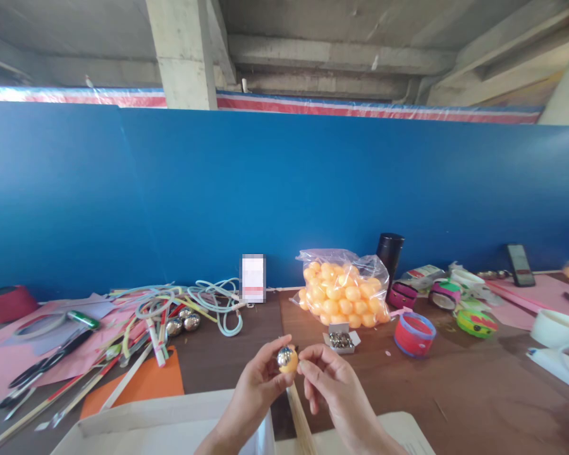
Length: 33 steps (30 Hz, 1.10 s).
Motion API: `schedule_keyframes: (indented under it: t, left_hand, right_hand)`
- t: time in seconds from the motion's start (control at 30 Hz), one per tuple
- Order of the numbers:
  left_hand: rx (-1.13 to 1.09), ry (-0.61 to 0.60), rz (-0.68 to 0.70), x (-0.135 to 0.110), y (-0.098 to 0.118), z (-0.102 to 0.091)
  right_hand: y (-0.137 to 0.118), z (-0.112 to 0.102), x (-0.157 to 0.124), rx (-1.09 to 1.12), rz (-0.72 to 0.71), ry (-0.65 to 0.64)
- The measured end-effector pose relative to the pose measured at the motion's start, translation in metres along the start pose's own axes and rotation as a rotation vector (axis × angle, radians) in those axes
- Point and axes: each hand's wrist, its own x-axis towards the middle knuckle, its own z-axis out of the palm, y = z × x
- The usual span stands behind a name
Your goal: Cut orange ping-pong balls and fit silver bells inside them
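Both my hands are raised over the near edge of the brown table (227,360). My left hand (256,385) pinches a small orange ball (289,362) with a shiny silver ball (284,356) set against its top. My right hand (334,385) has its fingertips closed on the right side of the orange ball. A thin wooden stick (299,420) runs down from below the ball between my wrists.
A clear bag of orange balls (341,294) stands behind, with a small box of metal bits (341,340) before it. Tape rolls (414,333), a black cylinder (389,253) and a phone (519,264) lie right. Cords, silver balls (183,324), scissors (38,370) and sticks lie left. White trays (171,423) sit near.
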Motion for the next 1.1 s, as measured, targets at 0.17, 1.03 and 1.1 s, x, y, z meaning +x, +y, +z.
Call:
schedule_keyframes:
  t: [0.17,1.03,1.1]
  left_hand:
    - [0.046,-0.031,0.028,-0.002,-0.003,0.002]
    - [0.341,-0.02,0.103,-0.004,0.0,0.006]
    - [0.348,-0.014,0.106,-0.004,0.0,0.006]
  right_hand:
    - [-0.004,0.0,0.0,0.05,0.047,-0.029]
    - [0.006,-0.009,0.004,0.227,0.118,-0.041]
    - [0.006,-0.009,0.004,0.225,0.113,-0.049]
